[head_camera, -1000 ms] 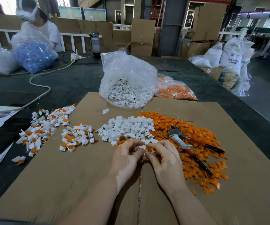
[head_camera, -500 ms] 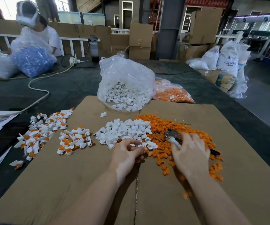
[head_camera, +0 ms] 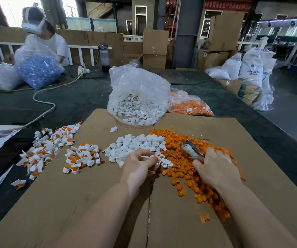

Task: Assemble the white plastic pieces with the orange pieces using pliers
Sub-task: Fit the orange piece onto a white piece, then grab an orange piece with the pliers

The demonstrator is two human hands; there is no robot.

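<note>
White plastic pieces (head_camera: 140, 143): small, blocky, lying heaped on the cardboard sheet (head_camera: 90, 203) at 12 o'clock from the left hand (head_camera: 138, 166). Orange pieces (head_camera: 185, 169): smaller, spreading at 3 o'clock from the white heap and running under the right hand (head_camera: 215, 169). Left hand's fingers are pinching one white piece with an orange part (head_camera: 157, 159). Pliers (head_camera: 190, 148): blurred metal head is showing at 11 o'clock from the right hand; handles are hiding beneath it, so whether those fingers are grasping them cannot be told. Assembled white-and-orange pieces (head_camera: 54, 147) are lying at 9 o'clock. Clear bag (head_camera: 137, 97) is holding white pieces; the bag (head_camera: 190, 104) at its 3 o'clock is holding orange ones. Both are sitting on the dark surface (head_camera: 72, 101).
</note>
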